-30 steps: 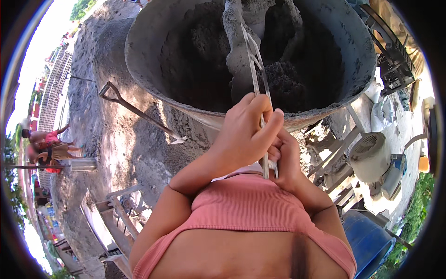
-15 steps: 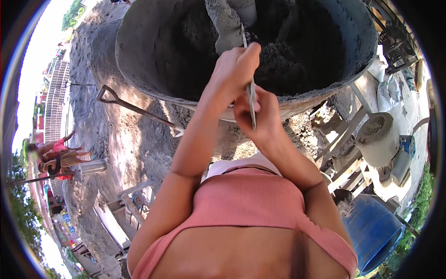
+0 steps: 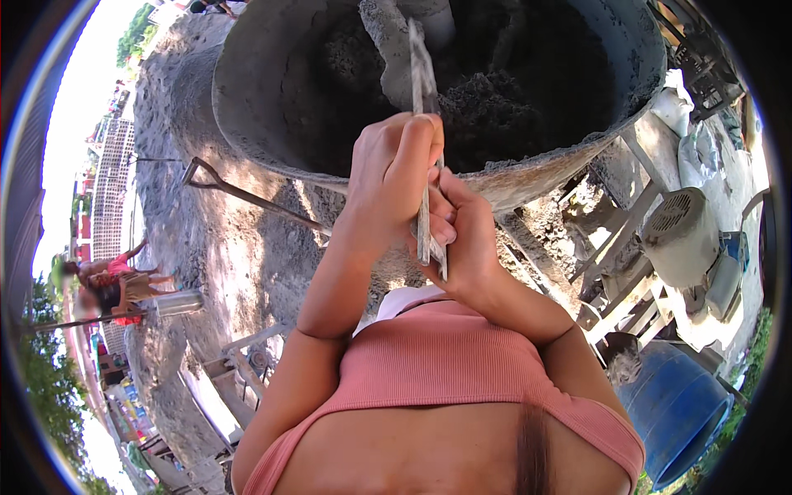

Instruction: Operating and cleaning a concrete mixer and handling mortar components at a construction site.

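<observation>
My left hand [image 3: 389,169] is closed around a thin, flat grey strip [image 3: 421,78], which I see nearly edge-on, so its exact kind is unclear. It looks caked with grey material and shows two long edges, perhaps two pieces. Below and to the right, my right hand [image 3: 464,239] has its fingers bent around the strip's lower end. The upper end reaches over the rim of a large round drum [image 3: 272,99]. Inside the drum lies dark grey mix [image 3: 544,91], and a cement-coated paddle [image 3: 388,49] stands near the strip's tip.
A shovel handle [image 3: 239,194] leans left of the drum. To the right are a dusty vented motor cover [image 3: 678,227], wooden slats and a blue barrel [image 3: 672,404]. People [image 3: 120,285] are off to the left beside a metal cylinder [image 3: 179,303]. Grey sandy ground surrounds the drum.
Both hands have come down, closer to my body, bringing the strip along. The strip has turned, so more of its surface and two edges show. Both hands keep their grip.
</observation>
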Tool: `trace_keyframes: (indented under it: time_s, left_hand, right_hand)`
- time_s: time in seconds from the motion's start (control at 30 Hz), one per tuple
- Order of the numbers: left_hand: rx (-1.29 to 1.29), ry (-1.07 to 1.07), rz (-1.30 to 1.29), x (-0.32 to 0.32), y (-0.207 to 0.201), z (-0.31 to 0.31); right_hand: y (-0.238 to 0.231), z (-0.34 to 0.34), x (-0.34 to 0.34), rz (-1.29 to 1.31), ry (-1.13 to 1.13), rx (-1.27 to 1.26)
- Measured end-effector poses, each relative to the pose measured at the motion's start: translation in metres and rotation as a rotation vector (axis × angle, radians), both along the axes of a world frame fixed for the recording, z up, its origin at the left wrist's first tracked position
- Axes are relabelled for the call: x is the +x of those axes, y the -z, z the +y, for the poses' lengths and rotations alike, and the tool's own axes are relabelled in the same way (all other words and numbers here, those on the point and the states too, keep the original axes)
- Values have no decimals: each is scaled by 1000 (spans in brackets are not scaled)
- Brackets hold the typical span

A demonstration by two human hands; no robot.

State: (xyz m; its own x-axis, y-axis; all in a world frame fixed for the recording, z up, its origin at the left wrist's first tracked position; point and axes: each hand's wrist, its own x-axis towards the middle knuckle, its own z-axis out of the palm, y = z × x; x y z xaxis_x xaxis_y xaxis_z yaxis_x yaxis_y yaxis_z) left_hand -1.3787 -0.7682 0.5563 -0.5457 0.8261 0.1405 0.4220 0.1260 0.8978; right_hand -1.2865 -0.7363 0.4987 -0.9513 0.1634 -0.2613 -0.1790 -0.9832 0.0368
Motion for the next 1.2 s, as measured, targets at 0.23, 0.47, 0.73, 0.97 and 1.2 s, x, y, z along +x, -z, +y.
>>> trace_keyframes:
  time_s: [0.23,0.47,0.73,0.97,1.2]
  left_hand:
    - [-276,48,-299,-48,17,21]
    - [135,-16,-256,-57,27,24]
    - [124,-48,-200,-4,73,-35]
    - [404,2,-885,26,139,-140]
    - [624,-602,-744,29,186,-239]
  right_hand:
    - [8,-2,-34,38,147,-256]
    - [6,20,-52,48,118,-82]
    - [44,24,3,-197,-48,486]
    - [39,-46,14,-264,-40,1509]
    - [52,-127,-53,149,-514,1774]
